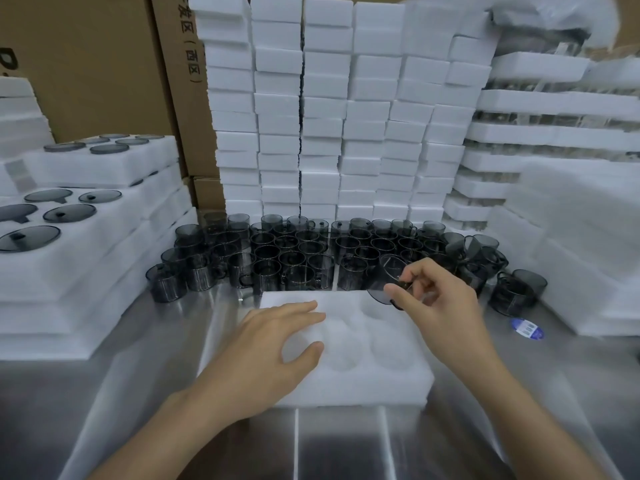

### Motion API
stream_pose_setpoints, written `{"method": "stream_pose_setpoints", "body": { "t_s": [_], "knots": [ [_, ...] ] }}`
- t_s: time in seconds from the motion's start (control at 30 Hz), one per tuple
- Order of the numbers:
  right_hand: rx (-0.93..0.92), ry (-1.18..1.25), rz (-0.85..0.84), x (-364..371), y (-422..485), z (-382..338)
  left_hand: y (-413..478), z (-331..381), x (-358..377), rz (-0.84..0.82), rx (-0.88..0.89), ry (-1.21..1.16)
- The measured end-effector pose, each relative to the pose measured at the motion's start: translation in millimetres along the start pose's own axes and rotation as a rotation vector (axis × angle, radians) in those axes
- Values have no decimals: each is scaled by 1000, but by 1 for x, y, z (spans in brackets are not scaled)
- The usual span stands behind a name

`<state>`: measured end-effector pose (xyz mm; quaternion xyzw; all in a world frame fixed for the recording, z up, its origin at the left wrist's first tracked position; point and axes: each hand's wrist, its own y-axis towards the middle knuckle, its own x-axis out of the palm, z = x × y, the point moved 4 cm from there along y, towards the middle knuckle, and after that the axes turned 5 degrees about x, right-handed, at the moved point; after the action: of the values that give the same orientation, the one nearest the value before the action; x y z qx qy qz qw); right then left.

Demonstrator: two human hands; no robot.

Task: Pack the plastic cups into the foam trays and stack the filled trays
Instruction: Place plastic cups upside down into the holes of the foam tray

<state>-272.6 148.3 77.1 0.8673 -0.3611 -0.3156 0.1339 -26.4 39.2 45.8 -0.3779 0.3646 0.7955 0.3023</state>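
Foam tray (pixel 363 386) lies on the steel worktop (pixel 346 441), its hollows unfilled. The left hand (pixel 273 344) spreads open, fingers straight, over the tray's left side. The right hand (pixel 440 303) pinches a tilted smoky cup (pixel 386 275) by its handle above the tray's far right corner. Loose cups (pixel 287 251) crowd just behind the tray.

The white foam tray (pixel 346 382) lay flat before me, its round wells apparently unfilled. One smoky grey cup (pixel 387 276) hung tilted over its far right corner; other cups (pixel 294 251) crowded behind.
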Motion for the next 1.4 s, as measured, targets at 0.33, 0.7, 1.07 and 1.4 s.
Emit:
{"method": "stream_pose_setpoints", "body": {
  "t_s": [0.33, 0.7, 1.07, 1.4],
  "knots": [
    [-33, -125, -237, -3, -2, -4, -1, 3, -2, -16, 10, 16],
    [-121, -405, -164, 6, -13, -13, -2, 3, -1, -33, 24, 63],
    [-173, -427, -222, 15, -23, -21, 1, -2, -4, 70, 34, -18],
    [-132, -458, -320, 22, -34, -27, -1, -89, -54, 561, -322, 58]
  ]
}}
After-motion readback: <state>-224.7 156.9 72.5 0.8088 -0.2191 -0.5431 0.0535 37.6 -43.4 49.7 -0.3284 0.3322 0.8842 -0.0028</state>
